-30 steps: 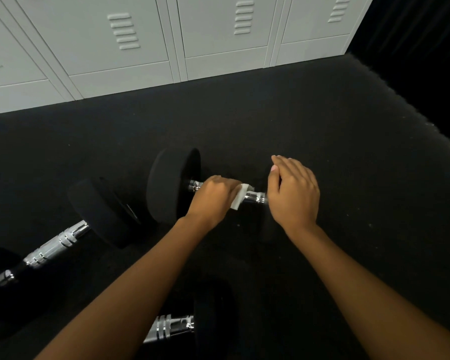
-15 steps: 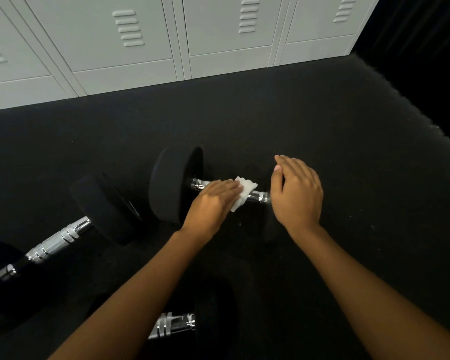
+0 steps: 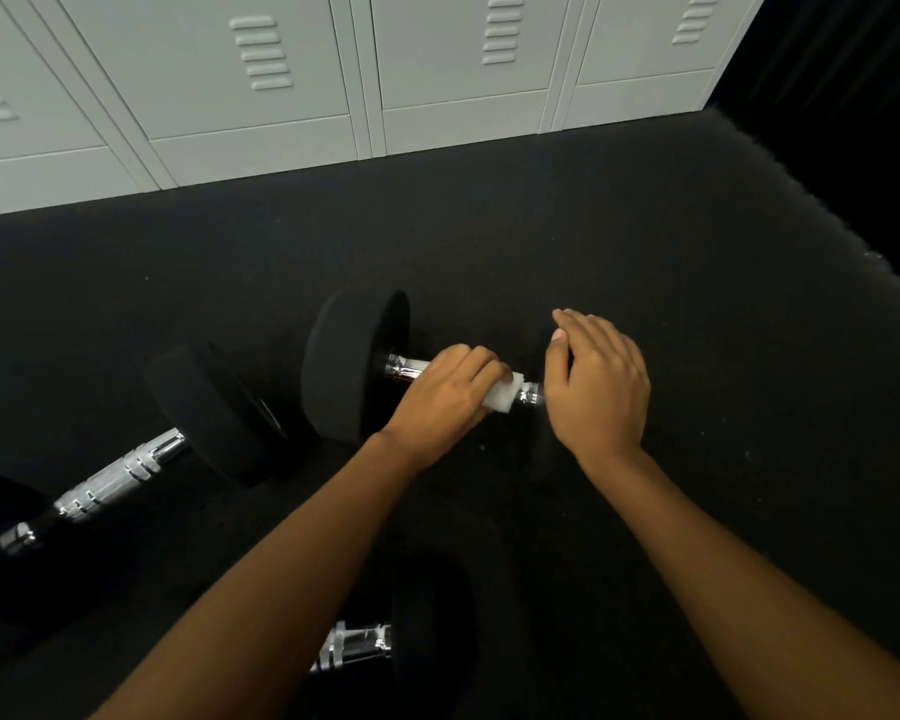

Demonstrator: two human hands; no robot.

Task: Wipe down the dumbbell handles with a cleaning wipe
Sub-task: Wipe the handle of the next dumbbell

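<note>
Left hand (image 3: pixel 448 394) now closes round handle (image 3: pixel 404 367), wipe (image 3: pixel 502 394) bunched beneath, nearer right end. Right hand (image 3: pixel 598 387) flat, fingers relaxed, steadies dumbbell (image 3: pixel 354 366). Judged mid-stroke.

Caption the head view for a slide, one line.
Left hand grips a white wipe around a dumbbell handle; right hand rests on its right end; lockers behind.
</note>
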